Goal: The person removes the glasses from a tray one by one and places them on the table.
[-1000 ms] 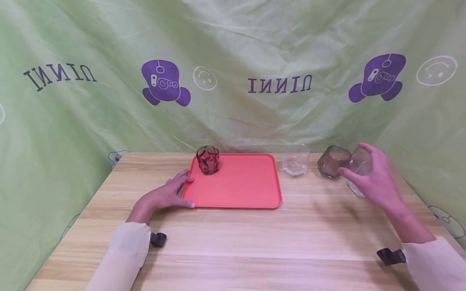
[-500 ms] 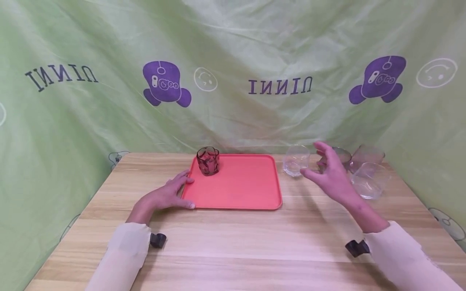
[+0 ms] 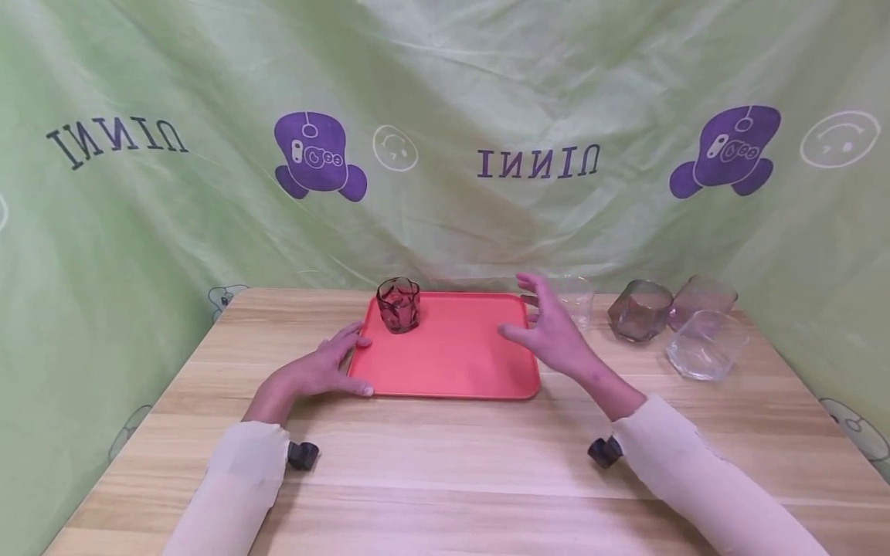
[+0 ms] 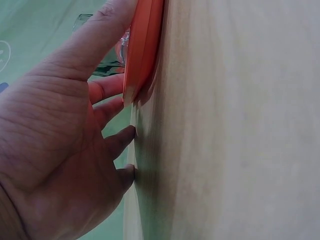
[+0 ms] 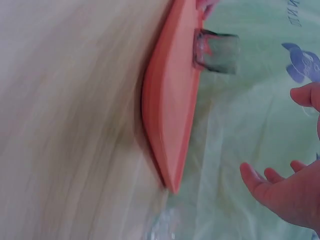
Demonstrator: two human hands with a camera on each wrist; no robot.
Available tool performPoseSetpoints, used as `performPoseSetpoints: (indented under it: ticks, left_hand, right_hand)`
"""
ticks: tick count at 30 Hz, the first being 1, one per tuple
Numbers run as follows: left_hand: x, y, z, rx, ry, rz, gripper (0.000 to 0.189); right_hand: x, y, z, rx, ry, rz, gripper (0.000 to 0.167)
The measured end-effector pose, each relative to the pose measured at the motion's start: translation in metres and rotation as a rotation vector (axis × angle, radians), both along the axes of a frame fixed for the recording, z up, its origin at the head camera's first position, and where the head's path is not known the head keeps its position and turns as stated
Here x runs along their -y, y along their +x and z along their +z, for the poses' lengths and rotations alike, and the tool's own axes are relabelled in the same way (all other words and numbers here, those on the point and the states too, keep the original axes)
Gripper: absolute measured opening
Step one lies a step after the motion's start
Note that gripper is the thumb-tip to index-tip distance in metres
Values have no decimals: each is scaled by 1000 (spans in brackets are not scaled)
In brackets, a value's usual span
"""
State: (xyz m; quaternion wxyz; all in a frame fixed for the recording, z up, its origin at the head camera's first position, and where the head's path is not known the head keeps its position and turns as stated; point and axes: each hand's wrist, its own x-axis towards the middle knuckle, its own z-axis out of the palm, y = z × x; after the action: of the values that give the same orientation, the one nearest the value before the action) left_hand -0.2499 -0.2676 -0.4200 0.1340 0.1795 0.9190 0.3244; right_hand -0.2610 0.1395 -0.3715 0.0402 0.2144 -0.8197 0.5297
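Observation:
A red tray (image 3: 445, 363) lies on the wooden table, with a dark purple-tinted drinking glass (image 3: 399, 306) standing in its back left part. My left hand (image 3: 316, 374) rests against the tray's left side, thumb at the front left corner and fingers spread along the edge; the left wrist view shows the thumb (image 4: 82, 47) against the rim. Over the tray's right edge hovers my right hand (image 3: 552, 332), fingers and thumb spread apart and holding nothing. Behind it a clear glass (image 3: 579, 300) is partly hidden. In the right wrist view the right hand (image 5: 295, 195) is apart from the tray.
To the right stand a grey-tinted glass (image 3: 640, 313), a pinkish glass (image 3: 708, 300) and a clear faceted glass (image 3: 705, 351), close together. A green printed curtain (image 3: 431, 224) hangs directly behind the table (image 3: 445, 463).
My right hand has moved left, from the glasses at the far right, past the nearer clear glass, to above the tray's right edge. The left hand, tray and glasses have stayed put.

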Motion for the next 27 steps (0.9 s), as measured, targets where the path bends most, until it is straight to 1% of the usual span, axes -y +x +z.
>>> performPoseSetpoints:
  ticks: [5, 11, 17, 22, 27]
  left_hand:
    - [2, 2, -2, -1, 4, 7, 94]
    - [3, 7, -5, 10, 3, 11, 97]
    - [2, 3, -4, -9, -7, 3, 97]
    - [0, 1, -2, -9, -11, -2, 97]
    - [-1, 0, 0, -7, -9, -4, 95]
  right_hand:
    - [35, -6, -12, 38, -10, 18, 85]
    - [73, -9, -25, 91, 21, 40, 88]
    - [96, -18, -28, 122, 48, 23, 89]
    - [113, -29, -31, 143, 59, 32, 91]
    - [129, -40, -31, 160, 70, 21, 93]
